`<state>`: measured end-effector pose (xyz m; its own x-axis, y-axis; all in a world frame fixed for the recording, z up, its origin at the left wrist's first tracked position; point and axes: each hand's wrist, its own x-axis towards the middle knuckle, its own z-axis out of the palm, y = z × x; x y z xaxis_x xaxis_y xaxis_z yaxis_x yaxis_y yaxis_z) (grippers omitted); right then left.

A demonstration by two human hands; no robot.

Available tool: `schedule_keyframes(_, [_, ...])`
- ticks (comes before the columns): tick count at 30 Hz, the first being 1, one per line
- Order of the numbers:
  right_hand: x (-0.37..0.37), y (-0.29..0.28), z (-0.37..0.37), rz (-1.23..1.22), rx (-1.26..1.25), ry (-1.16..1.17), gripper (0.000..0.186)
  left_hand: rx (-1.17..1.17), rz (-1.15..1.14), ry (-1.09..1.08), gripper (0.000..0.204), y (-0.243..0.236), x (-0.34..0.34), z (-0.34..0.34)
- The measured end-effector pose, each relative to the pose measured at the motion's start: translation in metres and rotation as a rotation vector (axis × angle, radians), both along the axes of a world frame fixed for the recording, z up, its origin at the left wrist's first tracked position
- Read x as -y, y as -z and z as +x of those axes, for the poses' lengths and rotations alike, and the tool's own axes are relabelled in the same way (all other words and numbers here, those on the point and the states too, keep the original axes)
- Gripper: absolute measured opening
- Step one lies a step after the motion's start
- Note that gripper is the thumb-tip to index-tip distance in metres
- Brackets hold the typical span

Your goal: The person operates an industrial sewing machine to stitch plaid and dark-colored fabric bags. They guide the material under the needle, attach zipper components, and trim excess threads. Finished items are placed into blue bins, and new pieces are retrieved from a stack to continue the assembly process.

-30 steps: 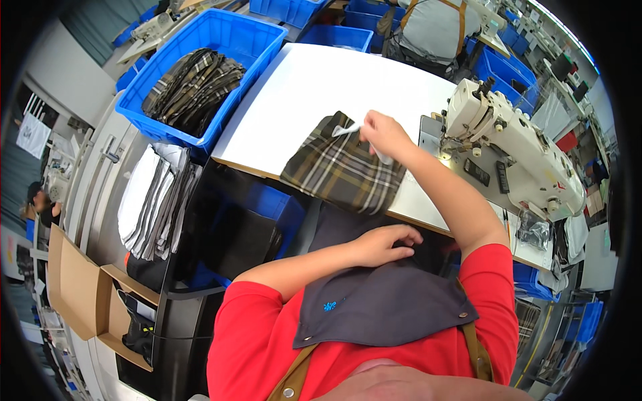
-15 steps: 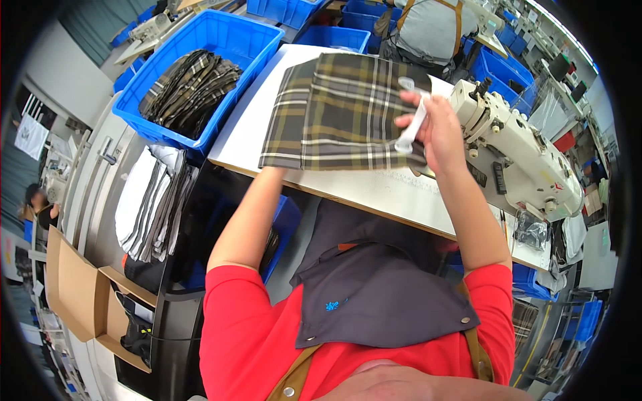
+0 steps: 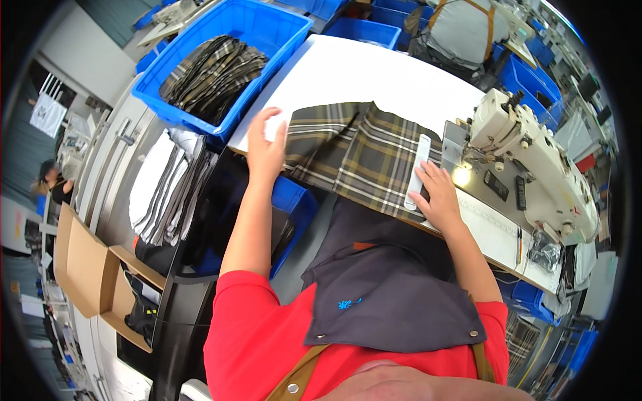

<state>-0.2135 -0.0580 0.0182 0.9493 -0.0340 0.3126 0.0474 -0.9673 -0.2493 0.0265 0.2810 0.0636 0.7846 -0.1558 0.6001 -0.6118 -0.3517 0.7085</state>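
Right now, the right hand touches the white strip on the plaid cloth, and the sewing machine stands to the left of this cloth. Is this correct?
One part is wrong: the head view shows the sewing machine to the right of the plaid cloth, not the left. The right hand does touch the white strip on it.

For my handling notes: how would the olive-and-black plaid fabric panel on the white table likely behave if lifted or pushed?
The olive-and-black plaid fabric panel would probably droop when lifted, since a soft fold rises across it. Pushed, it would likely bunch, as its left part lies rumpled.
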Motion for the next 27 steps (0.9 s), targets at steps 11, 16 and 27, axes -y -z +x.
schedule_keyframes(11, [0.007, 0.008, 0.004, 0.041, -0.055, -0.015, 0.061, -0.204, 1.006, -0.141, 0.058, 0.029, -0.030, 0.028])
schedule_keyframes(16, [0.016, 0.003, -0.013, 0.045, -0.083, 0.016, 0.062, 0.158, 0.513, -0.223, 0.043, -0.004, -0.055, 0.016])
schedule_keyframes(27, [0.014, 0.003, -0.016, 0.062, -0.040, 0.000, 0.059, -0.254, 0.563, -0.751, 0.066, -0.040, -0.230, 0.039])
